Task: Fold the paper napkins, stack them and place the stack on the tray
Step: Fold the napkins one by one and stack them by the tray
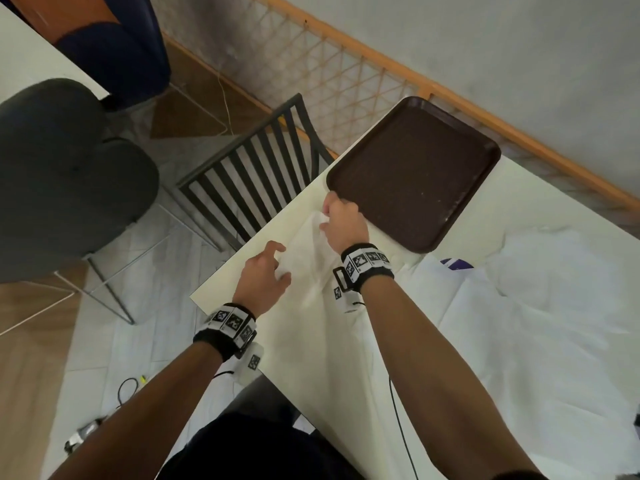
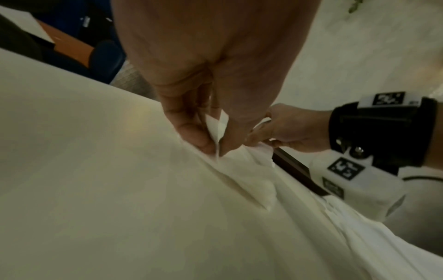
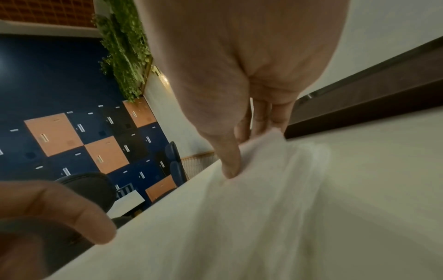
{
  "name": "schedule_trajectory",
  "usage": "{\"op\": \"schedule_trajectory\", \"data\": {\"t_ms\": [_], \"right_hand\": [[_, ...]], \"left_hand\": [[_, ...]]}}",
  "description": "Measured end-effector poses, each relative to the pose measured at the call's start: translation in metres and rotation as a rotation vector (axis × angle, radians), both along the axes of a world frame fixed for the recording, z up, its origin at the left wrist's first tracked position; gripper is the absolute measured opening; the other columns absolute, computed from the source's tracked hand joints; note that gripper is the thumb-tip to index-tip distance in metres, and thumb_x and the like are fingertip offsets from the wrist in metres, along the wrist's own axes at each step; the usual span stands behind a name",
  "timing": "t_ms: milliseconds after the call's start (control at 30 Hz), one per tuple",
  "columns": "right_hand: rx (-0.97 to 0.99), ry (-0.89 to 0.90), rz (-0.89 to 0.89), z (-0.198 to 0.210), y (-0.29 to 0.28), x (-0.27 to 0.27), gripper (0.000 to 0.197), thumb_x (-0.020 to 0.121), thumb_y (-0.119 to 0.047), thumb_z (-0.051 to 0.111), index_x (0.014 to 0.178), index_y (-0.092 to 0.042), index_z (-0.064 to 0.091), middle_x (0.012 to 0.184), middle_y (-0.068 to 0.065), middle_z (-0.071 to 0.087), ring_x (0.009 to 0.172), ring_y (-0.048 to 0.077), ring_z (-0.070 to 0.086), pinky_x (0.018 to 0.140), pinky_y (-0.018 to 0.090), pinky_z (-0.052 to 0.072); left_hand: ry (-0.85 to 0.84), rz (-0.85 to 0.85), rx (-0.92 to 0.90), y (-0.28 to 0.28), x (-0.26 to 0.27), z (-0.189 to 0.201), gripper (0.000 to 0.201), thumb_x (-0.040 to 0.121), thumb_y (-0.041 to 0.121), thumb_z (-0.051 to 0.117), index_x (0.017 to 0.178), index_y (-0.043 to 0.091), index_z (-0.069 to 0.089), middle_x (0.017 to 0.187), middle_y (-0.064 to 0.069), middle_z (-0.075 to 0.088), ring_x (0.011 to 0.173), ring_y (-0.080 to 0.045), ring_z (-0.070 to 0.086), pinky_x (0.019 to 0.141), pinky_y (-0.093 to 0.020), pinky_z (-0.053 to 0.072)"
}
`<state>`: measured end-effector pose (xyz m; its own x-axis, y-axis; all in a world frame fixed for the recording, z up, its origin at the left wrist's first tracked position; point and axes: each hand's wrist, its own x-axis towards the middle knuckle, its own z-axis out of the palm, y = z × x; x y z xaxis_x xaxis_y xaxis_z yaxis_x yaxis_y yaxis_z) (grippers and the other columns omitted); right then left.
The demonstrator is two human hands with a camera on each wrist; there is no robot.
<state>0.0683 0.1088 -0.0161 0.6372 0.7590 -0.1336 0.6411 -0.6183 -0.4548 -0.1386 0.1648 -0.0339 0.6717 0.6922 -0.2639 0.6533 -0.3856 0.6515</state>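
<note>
A white paper napkin (image 1: 308, 251) lies crumpled on the white table (image 1: 242, 271), just in front of the dark brown tray (image 1: 415, 174). My left hand (image 1: 282, 265) pinches its near corner between thumb and finger; the left wrist view shows that pinched corner (image 2: 218, 130) standing up. My right hand (image 1: 329, 213) grips the far end of the napkin beside the tray's near-left corner. In the right wrist view the thumb (image 3: 230, 166) presses on the napkin (image 3: 263, 189) with the fingers curled behind it. The tray edge (image 3: 371, 94) runs just beyond, and nothing lies on the tray.
More white paper sheets (image 1: 519, 306) lie spread and wrinkled over the right part of the table, with a purple item (image 1: 457, 263) peeking out. A black slatted chair (image 1: 256, 174) stands at the table's left edge, a grey chair (image 1: 69, 174) further left. A cable (image 1: 401, 427) crosses the near table.
</note>
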Motion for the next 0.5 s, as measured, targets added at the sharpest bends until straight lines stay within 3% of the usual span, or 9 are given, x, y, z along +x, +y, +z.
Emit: {"op": "schedule_trajectory", "data": {"t_ms": [67,167,267,333,433,500], "right_hand": [[0.073,-0.03,-0.03,0.013,-0.011,-0.002,0.034,0.097,-0.024,0.079,0.122,-0.013,0.059,0.119,0.011,0.067,0.111,0.033,0.065,0.088,0.045,0.057],[0.154,0.009,-0.1,0.034,-0.044,0.002,0.023,0.101,-0.027,0.074,0.116,-0.017,0.06,0.112,0.005,0.066,0.102,0.024,0.062,0.082,0.038,0.053],[0.051,0.015,-0.112,0.045,-0.094,0.019,0.012,0.103,-0.027,0.069,0.11,-0.019,0.062,0.102,0.001,0.068,0.093,0.021,0.065,0.078,0.036,0.053],[-0.109,-0.004,-0.133,0.047,-0.134,0.035,0.013,0.103,-0.027,0.065,0.111,-0.017,0.064,0.101,0.003,0.068,0.094,0.025,0.062,0.078,0.034,0.046],[-0.278,-0.007,-0.205,0.042,-0.197,0.061,0.029,0.101,-0.037,0.069,0.12,-0.016,0.062,0.116,0.01,0.069,0.109,0.034,0.063,0.086,0.04,0.049],[-0.326,0.036,-0.223,0.037,-0.229,0.076,0.043,0.099,-0.045,0.073,0.128,-0.017,0.058,0.129,0.008,0.068,0.123,0.035,0.062,0.097,0.045,0.05]], "left_hand": [[0.066,-0.052,0.227,-0.007,0.001,-0.001,0.056,0.086,0.019,0.08,0.137,0.02,0.055,0.123,-0.008,0.055,0.113,-0.031,0.052,0.099,-0.047,0.052],[0.029,-0.086,0.41,-0.025,0.008,0.004,0.053,0.085,0.025,0.081,0.134,0.021,0.06,0.133,-0.008,0.046,0.121,-0.034,0.043,0.098,-0.047,0.046],[-0.081,-0.213,0.368,-0.054,0.024,0.004,0.035,0.091,0.024,0.077,0.124,0.02,0.067,0.125,-0.004,0.054,0.114,-0.028,0.048,0.095,-0.043,0.05],[-0.111,-0.332,0.271,-0.078,0.036,0.001,0.026,0.096,0.026,0.072,0.12,0.019,0.067,0.118,0.0,0.059,0.109,-0.023,0.05,0.096,-0.043,0.052],[-0.137,-0.514,0.167,-0.116,0.051,-0.009,0.028,0.1,0.031,0.065,0.126,0.019,0.065,0.121,0.0,0.061,0.11,-0.022,0.053,0.098,-0.045,0.051],[-0.199,-0.649,0.213,-0.141,0.059,-0.016,0.034,0.102,0.035,0.062,0.132,0.02,0.062,0.132,-0.001,0.058,0.119,-0.023,0.054,0.099,-0.042,0.051]]}}
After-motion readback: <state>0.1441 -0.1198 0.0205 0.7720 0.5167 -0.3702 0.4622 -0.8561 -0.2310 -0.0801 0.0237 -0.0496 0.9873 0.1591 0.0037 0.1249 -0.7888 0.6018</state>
